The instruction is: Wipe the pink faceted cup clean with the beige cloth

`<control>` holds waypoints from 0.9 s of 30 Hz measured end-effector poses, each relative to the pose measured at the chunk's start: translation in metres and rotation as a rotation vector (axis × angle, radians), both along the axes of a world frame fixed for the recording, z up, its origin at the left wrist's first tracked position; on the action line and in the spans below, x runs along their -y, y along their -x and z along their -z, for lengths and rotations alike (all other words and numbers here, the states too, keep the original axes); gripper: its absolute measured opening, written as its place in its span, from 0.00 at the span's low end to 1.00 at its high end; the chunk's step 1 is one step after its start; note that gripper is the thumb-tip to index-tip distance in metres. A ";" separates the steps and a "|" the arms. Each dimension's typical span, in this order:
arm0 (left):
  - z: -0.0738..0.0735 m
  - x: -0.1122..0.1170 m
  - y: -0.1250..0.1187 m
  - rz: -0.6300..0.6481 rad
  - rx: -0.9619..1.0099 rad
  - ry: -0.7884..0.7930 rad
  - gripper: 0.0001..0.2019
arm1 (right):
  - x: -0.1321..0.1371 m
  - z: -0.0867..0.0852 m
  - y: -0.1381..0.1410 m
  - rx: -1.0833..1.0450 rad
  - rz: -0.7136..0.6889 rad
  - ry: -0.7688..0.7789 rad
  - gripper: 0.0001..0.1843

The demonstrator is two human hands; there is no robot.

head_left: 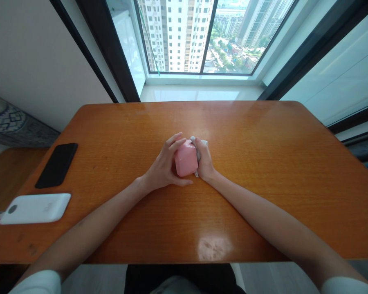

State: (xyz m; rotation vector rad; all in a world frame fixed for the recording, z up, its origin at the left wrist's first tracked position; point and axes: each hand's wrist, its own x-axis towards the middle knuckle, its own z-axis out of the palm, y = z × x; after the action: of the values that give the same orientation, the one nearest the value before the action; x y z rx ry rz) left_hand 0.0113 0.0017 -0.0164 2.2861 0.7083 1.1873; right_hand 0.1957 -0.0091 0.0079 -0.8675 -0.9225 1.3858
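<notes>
A small pink box-like object with rounded corners [186,159] is at the middle of the wooden table [263,171]. My left hand [164,166] curves round its left side, fingers over the top edge and thumb along the bottom. In my right hand [206,162] is a crumpled white tissue [204,142], pressed against the pink object's right side. The tissue sticks out above and below the fingers. My right palm and most of those fingers are hidden, so whether they also touch the pink object I cannot tell.
At the table's left lie a black phone [57,165] and a white slab-like device [37,208] with a strap. Beyond the far edge is a window [199,75] between dark frames. A patterned cushion-like thing [15,122] is at far left.
</notes>
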 end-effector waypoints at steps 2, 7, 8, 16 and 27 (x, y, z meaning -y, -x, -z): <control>-0.003 0.000 -0.001 0.000 -0.045 -0.069 0.63 | -0.001 0.000 0.000 -0.007 -0.023 0.006 0.36; -0.017 0.006 -0.001 -0.070 -0.033 0.001 0.55 | 0.003 0.004 -0.002 0.105 0.015 -0.073 0.33; -0.019 0.007 -0.001 -0.080 -0.022 0.056 0.54 | 0.005 0.005 -0.002 0.138 0.024 -0.101 0.32; -0.007 0.006 0.001 0.002 0.083 0.405 0.50 | 0.008 0.004 -0.003 0.188 -0.014 -0.125 0.32; -0.010 0.003 0.005 -0.076 -0.133 -0.110 0.55 | 0.000 0.004 -0.002 0.007 0.004 0.006 0.34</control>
State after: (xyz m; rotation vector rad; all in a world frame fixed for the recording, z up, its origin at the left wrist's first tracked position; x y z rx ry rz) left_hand 0.0064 -0.0009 -0.0060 2.4678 0.8035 1.1428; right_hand 0.1972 -0.0095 0.0039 -0.8790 -0.9216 1.3832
